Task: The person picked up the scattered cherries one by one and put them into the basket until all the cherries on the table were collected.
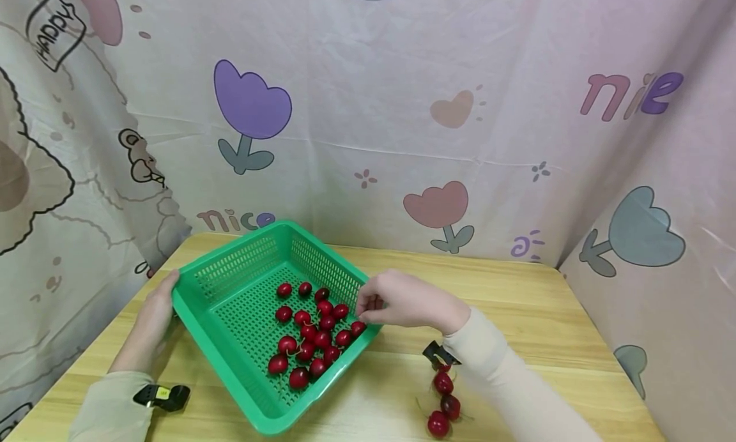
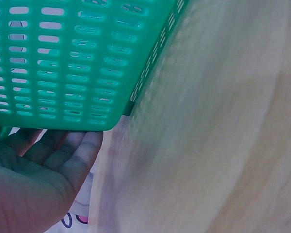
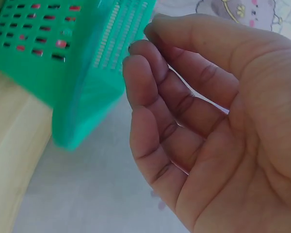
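Observation:
A green plastic basket [image 1: 230,367] with slotted walls stands turned cornerwise, several red cherries [image 1: 298,378] gathered toward its front and right side. My left hand [image 1: 151,317] grips the rim at the left corner; in the left wrist view its fingers [image 2: 85,153] bend against the rim's edge, with the thumb out of sight. Over the right corner is my right hand [image 1: 397,299], its fingertips close above a cherry [image 1: 358,328] by the wall. In the right wrist view, loosely bent fingers [image 3: 141,80] and thumb hold nothing visible.
More cherries [image 1: 438,423] with stems lie on the wooden table [image 1: 494,289], one partly covered by the right wrist's black strap [image 1: 439,354]. A printed cloth [image 1: 345,97] hangs behind the table and along both sides.

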`<control>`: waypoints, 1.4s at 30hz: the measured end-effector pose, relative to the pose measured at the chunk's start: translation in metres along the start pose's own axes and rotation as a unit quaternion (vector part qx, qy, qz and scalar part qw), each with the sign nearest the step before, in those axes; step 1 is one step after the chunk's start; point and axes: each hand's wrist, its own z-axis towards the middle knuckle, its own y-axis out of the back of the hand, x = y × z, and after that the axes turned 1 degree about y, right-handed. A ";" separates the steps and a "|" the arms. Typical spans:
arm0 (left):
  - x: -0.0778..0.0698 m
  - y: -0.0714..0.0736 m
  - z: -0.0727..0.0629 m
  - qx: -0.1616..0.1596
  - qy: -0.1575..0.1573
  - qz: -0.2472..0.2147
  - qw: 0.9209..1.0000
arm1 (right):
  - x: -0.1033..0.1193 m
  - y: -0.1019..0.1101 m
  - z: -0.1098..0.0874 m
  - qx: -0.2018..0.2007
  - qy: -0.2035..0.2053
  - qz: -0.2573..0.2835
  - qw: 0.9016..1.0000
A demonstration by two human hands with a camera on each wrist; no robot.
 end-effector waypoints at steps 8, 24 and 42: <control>-0.001 0.002 0.001 -0.004 0.000 0.009 1.000 | -0.016 0.005 -0.036 -0.015 -0.037 0.016 0.999; -0.003 0.004 -0.002 0.004 0.000 0.037 0.999 | -0.019 -0.034 -0.089 0.022 -0.115 -0.048 0.992; -0.002 0.002 0.000 0.002 0.009 0.030 0.999 | -0.030 -0.070 -0.104 0.032 -0.140 -0.098 0.985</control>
